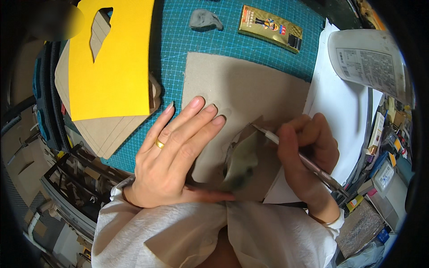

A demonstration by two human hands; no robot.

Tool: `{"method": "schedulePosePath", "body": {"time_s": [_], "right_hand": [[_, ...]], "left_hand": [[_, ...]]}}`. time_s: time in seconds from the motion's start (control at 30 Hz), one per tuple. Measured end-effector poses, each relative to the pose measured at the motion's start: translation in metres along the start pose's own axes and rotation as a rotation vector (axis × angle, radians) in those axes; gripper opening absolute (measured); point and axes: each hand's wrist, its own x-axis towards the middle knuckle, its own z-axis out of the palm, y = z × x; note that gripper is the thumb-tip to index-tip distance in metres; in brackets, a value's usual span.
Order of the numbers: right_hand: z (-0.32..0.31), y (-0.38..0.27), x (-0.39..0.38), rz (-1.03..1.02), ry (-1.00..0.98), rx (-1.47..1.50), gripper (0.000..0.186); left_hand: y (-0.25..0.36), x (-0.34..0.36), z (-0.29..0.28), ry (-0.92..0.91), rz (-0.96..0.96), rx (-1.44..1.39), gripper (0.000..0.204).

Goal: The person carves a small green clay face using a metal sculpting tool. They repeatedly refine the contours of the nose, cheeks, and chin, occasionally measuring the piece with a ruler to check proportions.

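My left hand (170,152), with a gold ring on one finger, lies flat on a sheet of grey-brown cardboard (210,76), its fingers stretched out. Pinched in my right hand (308,154) is a slim pen-like tool (271,136); whether it is a pen or a craft knife I cannot tell. Its pointed tip meets the upper edge of a curved shape on the board. There, a smooth greenish-grey piece (243,158) with dark patches lies between my hands, beside a dark curved outline. My left thumb stretches along its lower end.
Beneath the cardboard is a teal cutting mat (176,31). A yellow sheet with a cut-out (111,80) lies at the left over more cardboard (118,134). A grey putty-like lump (204,20) and a gold box (270,27) sit at the back. White paper (339,120) and a whitish container (371,60) are right.
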Motion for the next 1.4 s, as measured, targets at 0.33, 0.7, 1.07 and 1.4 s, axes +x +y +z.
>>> {"method": "schedulePosePath", "body": {"time_s": [0.33, 0.7, 1.07, 1.4], "right_hand": [[0.0023, 0.0033, -0.0015, -0.003, 0.021, 0.03, 0.029], [-0.0022, 0.0018, -0.0031, -0.001, 0.007, -0.019, 0.027], [-0.0005, 0.0026, -0.0029, -0.018, 0.017, 0.006, 0.027], [-0.0008, 0.0044, -0.0031, -0.041, 0.005, 0.031, 0.027]], "left_hand": [[-0.0015, -0.0035, 0.0038, 0.011, -0.02, -0.006, 0.111], [-0.0039, -0.0004, -0.0013, -0.032, -0.018, -0.02, 0.11], [-0.003, 0.0007, -0.0034, -0.045, -0.057, -0.078, 0.106], [0.0, 0.0009, -0.0018, -0.021, -0.074, -0.051, 0.102]]}}
